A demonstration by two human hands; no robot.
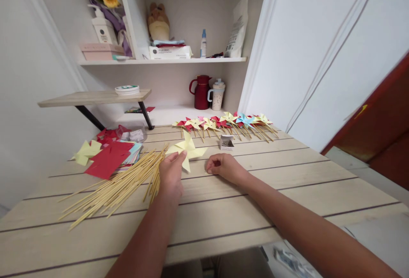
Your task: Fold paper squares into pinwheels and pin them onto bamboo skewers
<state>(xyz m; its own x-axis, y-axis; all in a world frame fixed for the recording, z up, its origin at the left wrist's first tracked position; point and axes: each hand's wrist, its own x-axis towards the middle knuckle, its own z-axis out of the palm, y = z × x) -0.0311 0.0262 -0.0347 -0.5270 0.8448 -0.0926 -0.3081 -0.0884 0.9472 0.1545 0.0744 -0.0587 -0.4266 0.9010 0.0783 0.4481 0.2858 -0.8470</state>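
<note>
My left hand (171, 170) pinches a pale yellow paper pinwheel (189, 148) between thumb and fingers, its blades spread above the table. To the right of it, my right hand (225, 167) rests low over the tabletop with thumb and fingertips pressed together; anything between them is too small to name. Just beyond that hand stands a small open box (226, 142) with tiny dark bits inside. A loose heap of thin wooden sticks (118, 188) lies left of and partly behind my left hand.
Finished pinwheels on sticks (223, 122) lie in a row along the back. Red paper (108, 159) and coloured sheets (132, 153) are piled at left, near a small raised shelf (96, 98). A red jug (202, 93) and a speckled cup (218, 96) stand behind.
</note>
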